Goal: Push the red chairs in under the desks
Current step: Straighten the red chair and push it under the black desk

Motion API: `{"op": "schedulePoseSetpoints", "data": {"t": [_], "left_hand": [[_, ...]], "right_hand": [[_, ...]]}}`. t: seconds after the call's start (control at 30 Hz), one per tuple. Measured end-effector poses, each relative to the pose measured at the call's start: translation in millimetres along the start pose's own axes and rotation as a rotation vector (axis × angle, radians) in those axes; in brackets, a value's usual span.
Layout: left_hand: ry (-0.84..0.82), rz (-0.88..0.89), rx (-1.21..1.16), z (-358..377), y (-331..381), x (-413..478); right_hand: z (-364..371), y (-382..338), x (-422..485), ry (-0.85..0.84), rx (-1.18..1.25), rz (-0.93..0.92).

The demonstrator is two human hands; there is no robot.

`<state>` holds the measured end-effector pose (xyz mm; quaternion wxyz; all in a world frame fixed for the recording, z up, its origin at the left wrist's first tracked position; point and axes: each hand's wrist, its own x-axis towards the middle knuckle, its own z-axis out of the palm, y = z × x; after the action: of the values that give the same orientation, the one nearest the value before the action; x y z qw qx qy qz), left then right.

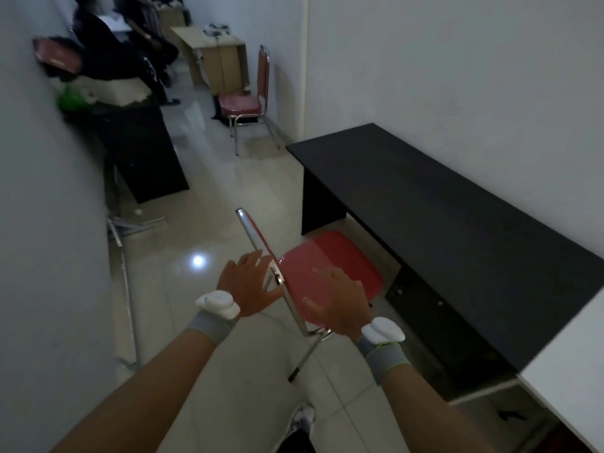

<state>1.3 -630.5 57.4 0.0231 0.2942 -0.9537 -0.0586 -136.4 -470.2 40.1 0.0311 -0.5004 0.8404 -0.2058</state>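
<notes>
At the near edge your two forearms reached forward from six o'clock, each wrist banded with a white sensor. Your left hand (249, 282) was spread wide, fingers splayed, against the back side of the chrome-framed backrest of the nearest red chair (330, 273), thumb reaching toward the frame; whether it actually gripped the tube I could not tell through the blur. Your right hand (336, 302) hovered flat and open over the rear of the red seat, holding nothing, and contact there was also unclear. The chair sat directly ahead of your hands at twelve o'clock, its seat pointing toward two o'clock, where the front edge already lay just beside or slightly under the lip of the black desk (457, 217). The backrest's long axis ran from about eleven o'clock down toward five, roughly parallel to the desk's front edge, so the push, as I judged it, needed to go straight across that axis toward two o'clock, with your left hand, the one behind the backrest, better placed to drive it. Farther off, near twelve o'clock along the wall, a second red chair (243, 104) stood clear of a light wooden desk (215, 57), not yet pushed in.
</notes>
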Motion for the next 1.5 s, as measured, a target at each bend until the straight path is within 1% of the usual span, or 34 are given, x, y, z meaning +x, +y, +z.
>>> {"op": "schedulePoseSetpoints", "data": {"t": [0.03, 0.1, 0.2, 0.27, 0.33, 0.47, 0.63, 0.7, 0.8, 0.87, 0.93, 1.0, 1.1, 1.27, 1.37, 1.43, 1.5], "left_hand": [[-0.029, -0.007, 0.021, 2, -11, 10], [-0.070, -0.010, 0.055, 10, -36, 39], [-0.119, 0.013, 0.106, 17, -62, 71], [-0.142, 0.019, 0.107, 13, -73, 90], [-0.175, 0.031, 0.103, 11, -88, 119], [-0.160, 0.122, 0.155, 20, -113, 157], [-0.198, 0.190, 0.237, 34, -130, 186], [-0.203, 0.206, 0.231, 37, -130, 193], [-0.205, 0.224, 0.233, 41, -135, 205], [-0.208, 0.238, 0.230, 43, -138, 214], [-0.211, 0.254, 0.230, 47, -144, 221], [-0.220, 0.281, 0.230, 51, -147, 229], [-0.268, 0.393, 0.250, 59, -154, 241], [-0.288, 0.592, 0.224, 70, -164, 257], [-0.362, 0.651, 0.232, 73, -166, 267], [-0.403, 0.688, 0.239, 75, -167, 268], [-0.399, 0.734, 0.247, 77, -165, 271]], "right_hand": [[10, -2, 12, -0.024, 0.006, 0.004], [30, -5, 42, -0.086, 0.054, 0.070], [58, -6, 72, -0.119, 0.098, 0.064], [69, -9, 91, -0.185, 0.092, 0.021], [86, -11, 117, -0.244, 0.087, 0.049], [107, -20, 147, -0.319, 0.189, 0.085], [138, -25, 170, -0.319, 0.210, 0.097], [141, -28, 168, -0.293, 0.154, 0.084], [147, -34, 167, -0.298, 0.127, 0.111], [150, -39, 168, -0.315, 0.066, 0.137], [149, -44, 167, -0.292, 0.010, 0.163], [147, -50, 165, -0.269, 0.030, 0.199], [152, -57, 164, -0.218, 0.026, 0.256], [151, -63, 173, -0.299, 0.062, 0.382], [151, -61, 176, -0.297, 0.111, 0.353], [154, -63, 176, -0.276, 0.125, 0.371], [156, -62, 177, -0.257, 0.149, 0.394]]}}
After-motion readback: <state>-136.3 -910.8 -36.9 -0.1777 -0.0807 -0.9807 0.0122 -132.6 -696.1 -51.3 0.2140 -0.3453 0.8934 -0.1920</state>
